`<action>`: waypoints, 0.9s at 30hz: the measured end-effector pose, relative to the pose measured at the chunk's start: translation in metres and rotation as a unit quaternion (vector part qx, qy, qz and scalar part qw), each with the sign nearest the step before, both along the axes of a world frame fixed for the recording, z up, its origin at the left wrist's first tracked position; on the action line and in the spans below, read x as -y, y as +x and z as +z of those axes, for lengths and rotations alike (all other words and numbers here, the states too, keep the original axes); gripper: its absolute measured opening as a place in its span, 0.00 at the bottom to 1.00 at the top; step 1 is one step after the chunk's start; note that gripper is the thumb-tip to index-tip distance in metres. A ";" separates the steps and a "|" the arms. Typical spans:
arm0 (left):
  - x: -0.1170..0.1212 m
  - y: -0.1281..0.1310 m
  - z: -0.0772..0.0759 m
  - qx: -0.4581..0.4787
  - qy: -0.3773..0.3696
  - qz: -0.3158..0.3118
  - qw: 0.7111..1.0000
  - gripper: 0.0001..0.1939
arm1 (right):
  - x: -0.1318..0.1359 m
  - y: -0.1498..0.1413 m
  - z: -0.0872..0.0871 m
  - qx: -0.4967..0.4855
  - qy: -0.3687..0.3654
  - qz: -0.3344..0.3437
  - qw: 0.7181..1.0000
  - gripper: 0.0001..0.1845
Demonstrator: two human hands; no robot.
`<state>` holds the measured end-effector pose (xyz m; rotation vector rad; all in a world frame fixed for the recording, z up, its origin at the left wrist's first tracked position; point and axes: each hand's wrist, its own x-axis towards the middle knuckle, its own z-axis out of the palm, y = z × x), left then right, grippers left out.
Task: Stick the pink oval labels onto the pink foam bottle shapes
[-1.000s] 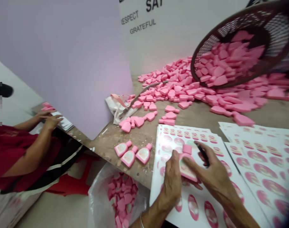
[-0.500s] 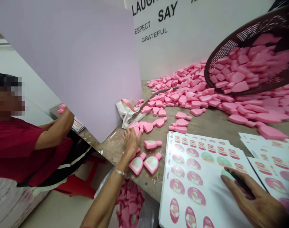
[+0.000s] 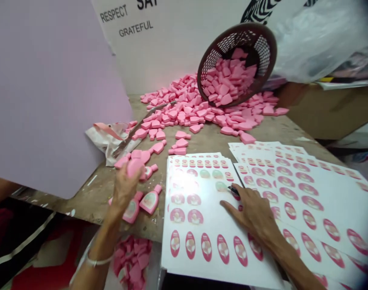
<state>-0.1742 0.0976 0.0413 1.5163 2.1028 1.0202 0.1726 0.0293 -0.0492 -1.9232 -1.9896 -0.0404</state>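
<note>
Currently, pink foam bottle blank (image 3: 134, 167) pinched in half-closed left hand (image 3: 124, 190); black pen (image 3: 234, 190) tucked in spread right hand (image 3: 253, 213), atop label sheets (image 3: 202, 221) laid flat within reach.

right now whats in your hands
left hand gripping pink foam piece. right hand holding black pen over sticker sheet. tilted basket beyond, away from both hands.

Foam bottle cutouts (image 3: 184, 117): bright pink, some with pale oval centres
Label sheets (image 3: 202, 219): white, rows of pink ovals and circles
Plastic basket (image 3: 236, 29): dark brown lattice
Partition board (image 3: 51, 100): plain pale lilac
Wall panel (image 3: 172, 52): white, black lettering
</note>
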 end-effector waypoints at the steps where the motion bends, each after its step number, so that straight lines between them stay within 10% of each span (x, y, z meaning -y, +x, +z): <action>1: 0.013 0.021 -0.003 0.123 -0.008 -0.052 0.991 0.23 | 0.001 0.000 -0.001 0.004 -0.004 0.009 1.000 0.32; 4: 0.046 0.084 -0.018 0.351 -0.104 -0.154 0.918 0.21 | 0.001 -0.003 0.002 -0.014 -0.012 0.035 0.999 0.36; 8: 0.063 0.134 -0.034 0.408 -0.138 -0.177 0.885 0.19 | -0.001 0.001 0.014 -0.102 0.000 0.029 0.994 0.26; 15: 0.052 0.158 -0.029 0.402 -0.127 -0.218 0.880 0.19 | -0.021 0.010 0.021 -0.103 0.038 0.011 0.994 0.09; 27: 0.037 0.176 -0.051 0.417 -0.116 -0.245 0.867 0.19 | -0.023 -0.003 0.014 -0.027 0.082 0.033 0.996 0.09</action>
